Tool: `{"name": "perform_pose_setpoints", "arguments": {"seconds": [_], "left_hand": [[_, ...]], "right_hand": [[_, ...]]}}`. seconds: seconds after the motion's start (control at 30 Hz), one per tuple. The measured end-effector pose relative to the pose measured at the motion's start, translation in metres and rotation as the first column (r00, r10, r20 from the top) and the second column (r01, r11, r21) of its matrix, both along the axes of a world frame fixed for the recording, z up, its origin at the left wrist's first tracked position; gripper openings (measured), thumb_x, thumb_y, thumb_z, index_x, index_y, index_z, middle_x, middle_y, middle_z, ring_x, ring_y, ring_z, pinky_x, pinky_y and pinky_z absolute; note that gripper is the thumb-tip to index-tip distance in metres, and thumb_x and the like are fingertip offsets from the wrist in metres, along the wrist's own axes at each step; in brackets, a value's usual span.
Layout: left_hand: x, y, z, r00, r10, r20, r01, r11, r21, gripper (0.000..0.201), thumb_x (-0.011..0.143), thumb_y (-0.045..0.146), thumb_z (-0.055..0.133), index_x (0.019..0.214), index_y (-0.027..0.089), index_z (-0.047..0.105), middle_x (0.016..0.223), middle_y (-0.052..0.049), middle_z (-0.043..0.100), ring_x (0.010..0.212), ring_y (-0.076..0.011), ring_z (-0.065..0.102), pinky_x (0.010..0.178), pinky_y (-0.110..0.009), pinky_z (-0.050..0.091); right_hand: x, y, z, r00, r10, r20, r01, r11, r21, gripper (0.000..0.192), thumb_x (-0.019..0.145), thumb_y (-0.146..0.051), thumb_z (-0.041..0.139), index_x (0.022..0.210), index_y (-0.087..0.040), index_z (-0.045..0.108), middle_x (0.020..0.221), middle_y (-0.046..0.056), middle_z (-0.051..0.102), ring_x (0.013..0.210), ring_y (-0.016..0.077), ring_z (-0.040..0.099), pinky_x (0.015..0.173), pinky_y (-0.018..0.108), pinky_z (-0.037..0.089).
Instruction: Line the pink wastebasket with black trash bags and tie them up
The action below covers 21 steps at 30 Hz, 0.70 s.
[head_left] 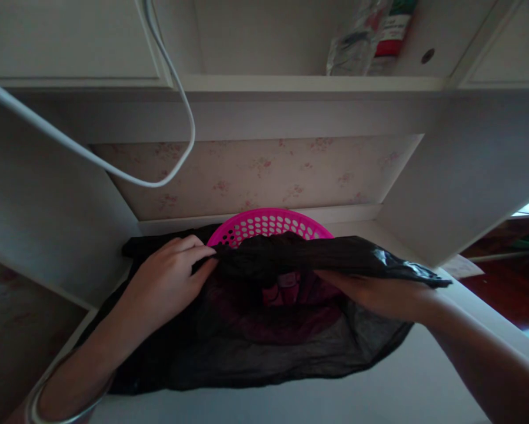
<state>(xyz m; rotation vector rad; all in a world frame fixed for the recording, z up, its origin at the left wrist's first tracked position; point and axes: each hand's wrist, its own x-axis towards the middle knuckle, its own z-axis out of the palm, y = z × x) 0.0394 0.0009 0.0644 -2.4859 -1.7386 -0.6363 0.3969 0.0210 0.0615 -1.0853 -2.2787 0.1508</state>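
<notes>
Left hand [167, 282] pinches the black bag [246, 347] rim; right hand [374, 294] grips inside its mouth. Spread the opening evenly around the pink basket [268, 224].

One basket [268, 225], one black bag [255, 335].

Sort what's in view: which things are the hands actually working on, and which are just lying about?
In hand:
left hand pinching the black plastic bag
right hand at the bag's mouth
pink perforated basket, partly in the bag

Lying about:
white cable
bottles on the upper shelf
paper at right
</notes>
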Motion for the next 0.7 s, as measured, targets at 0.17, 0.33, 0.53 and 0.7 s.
{"name": "perform_pose_setpoints", "arguments": {"seconds": [0.17,0.33,0.53,0.7], "left_hand": [[0.001,0.008,0.018,0.929,0.194,0.315,-0.217,0.976,0.038,0.03,0.1,0.044,0.048,0.11,0.024,0.068,0.107,-0.007,0.076,0.101,-0.0295,0.073,0.095,-0.044,0.056],[0.003,0.014,0.026,0.768,0.28,0.576,-0.302,0.951,-0.059,0.026,0.096,0.041,0.052,0.11,0.023,0.065,0.1,-0.003,0.074,0.094,-0.0262,0.071,0.085,-0.04,0.056],[-0.005,0.033,0.015,0.7,0.297,0.649,-0.34,0.938,-0.063,0.024,0.093,0.045,0.055,0.1,0.026,0.068,0.096,-0.003,0.076,0.091,-0.0272,0.071,0.08,-0.036,0.054],[0.003,0.014,0.025,0.706,0.327,0.629,-0.452,0.891,0.044,0.021,0.099,0.037,0.049,0.088,0.027,0.063,0.081,0.0,0.068,0.082,-0.0243,0.066,0.075,-0.034,0.047]], "right_hand": [[-0.005,0.012,0.003,0.999,-0.028,0.022,0.025,0.992,0.121,0.022,0.1,-0.042,0.059,0.1,-0.036,0.08,0.087,0.002,0.081,0.1,0.0316,0.078,0.089,0.045,0.064],[-0.007,0.001,0.007,0.966,-0.243,0.089,0.22,0.952,0.211,0.039,0.101,-0.045,0.054,0.128,-0.022,0.071,0.113,0.014,0.081,0.104,0.0396,0.077,0.087,0.052,0.062],[-0.004,-0.009,0.007,0.941,-0.334,0.045,0.319,0.926,0.201,0.053,0.101,-0.044,0.059,0.148,-0.021,0.059,0.11,0.011,0.082,0.092,0.0352,0.08,0.072,0.043,0.064],[-0.006,-0.015,0.008,0.928,-0.37,0.049,0.336,0.885,0.324,0.068,0.102,-0.04,0.058,0.164,-0.02,0.039,0.138,0.02,0.07,0.114,0.0428,0.075,0.077,0.05,0.066]]}}
